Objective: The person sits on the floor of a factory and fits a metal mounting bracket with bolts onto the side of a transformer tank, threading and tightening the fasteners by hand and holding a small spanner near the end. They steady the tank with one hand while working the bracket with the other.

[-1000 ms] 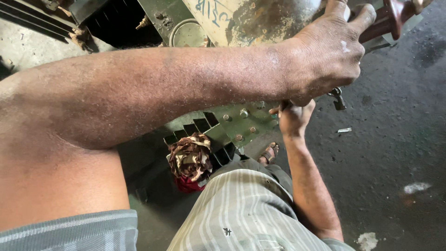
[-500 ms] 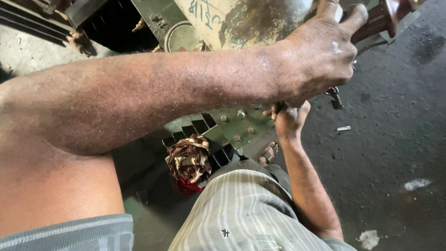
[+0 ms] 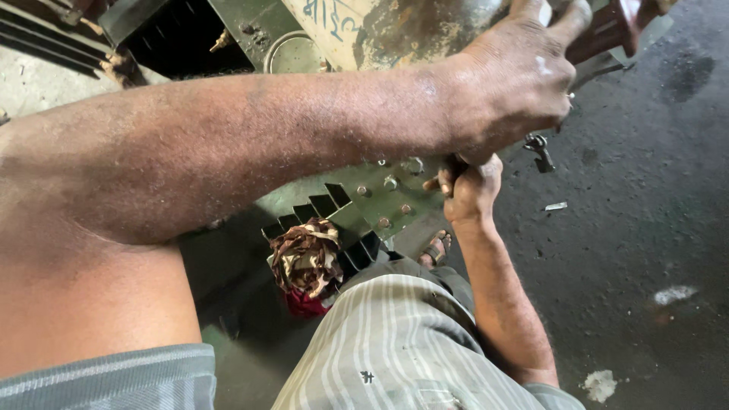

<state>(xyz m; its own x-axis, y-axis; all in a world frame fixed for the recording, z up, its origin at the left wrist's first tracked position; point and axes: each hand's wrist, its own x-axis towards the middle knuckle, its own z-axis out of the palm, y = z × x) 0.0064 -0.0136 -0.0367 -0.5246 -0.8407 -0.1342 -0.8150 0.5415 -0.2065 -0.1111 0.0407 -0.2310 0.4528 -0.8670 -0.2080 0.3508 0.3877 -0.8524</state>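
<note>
Hands of the person worked on a green metal casing (image 3: 380,205) with cooling fins, which stood on the dark concrete floor (image 3: 645,228). The left hand (image 3: 520,83) reached across the whole view and was closed around a dark reddish part (image 3: 615,30) at the upper right corner of the casing — the fingers wrapped over it and the thumb pressed from the side. The right hand (image 3: 471,190) came up from below and was curled tight on something small at the bolted flange of the casing, just under the left hand; what it gripped was hidden by the fingers, so I cannot tell what it was. A small metal fitting (image 3: 541,148) hung just beside both hands. A crumpled cloth with brown pattern (image 3: 307,262) lay against the fins at the lower edge of the casing, near the person's knee in striped trousers (image 3: 395,349). A foot in a sandal (image 3: 437,247) was on the floor, close to the flange.
</note>
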